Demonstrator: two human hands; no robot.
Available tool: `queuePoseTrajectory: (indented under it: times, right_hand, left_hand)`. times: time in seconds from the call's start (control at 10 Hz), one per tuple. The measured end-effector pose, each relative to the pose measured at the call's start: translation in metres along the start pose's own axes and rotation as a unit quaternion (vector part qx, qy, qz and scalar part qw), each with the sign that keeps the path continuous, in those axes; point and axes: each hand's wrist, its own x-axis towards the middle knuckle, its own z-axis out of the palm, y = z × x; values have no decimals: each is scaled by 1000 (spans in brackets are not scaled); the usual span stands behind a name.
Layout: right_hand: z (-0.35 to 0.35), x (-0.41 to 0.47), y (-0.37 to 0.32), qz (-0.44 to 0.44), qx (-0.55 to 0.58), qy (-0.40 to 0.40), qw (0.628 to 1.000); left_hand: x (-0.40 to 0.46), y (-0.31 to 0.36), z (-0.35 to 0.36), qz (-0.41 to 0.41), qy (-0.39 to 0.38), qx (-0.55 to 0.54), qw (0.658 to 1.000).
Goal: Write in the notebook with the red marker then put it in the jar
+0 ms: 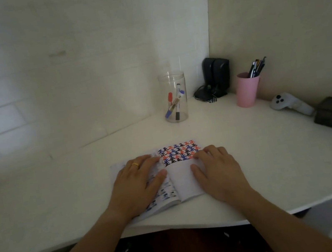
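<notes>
Left hand (141,180) and right hand (216,170), flat and empty, pin our notebook (183,180) open for writing; red marker (170,99) waits in jar (174,97).

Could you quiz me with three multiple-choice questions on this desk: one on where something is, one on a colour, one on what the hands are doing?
1. Where is the red marker?
A. in the clear jar
B. in the pink cup
C. on the notebook

2. What colours are the notebook's marks?
A. green only
B. red, blue, black
C. yellow, orange

3. What are the hands doing?
A. holding a marker
B. lifting the jar
C. lying flat on the notebook

Answers: 1 A, its red cap shows through the glass. 2 B, rows alternate those colours. 3 C, left hand and right hand press the pages, holding nothing.
</notes>
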Motion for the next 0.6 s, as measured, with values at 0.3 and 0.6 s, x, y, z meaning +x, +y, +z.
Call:
queuePoseTrajectory:
  times: [0.3, 0.6]
  right_hand:
    - [2, 0, 0, 2, -2, -1, 1000]
    - [-82, -13, -18, 5, 359, 265, 895]
  left_hand:
    - [1, 1, 0, -5, -6, 1, 1000]
    - [3, 3, -2, 4, 1, -3, 1000]
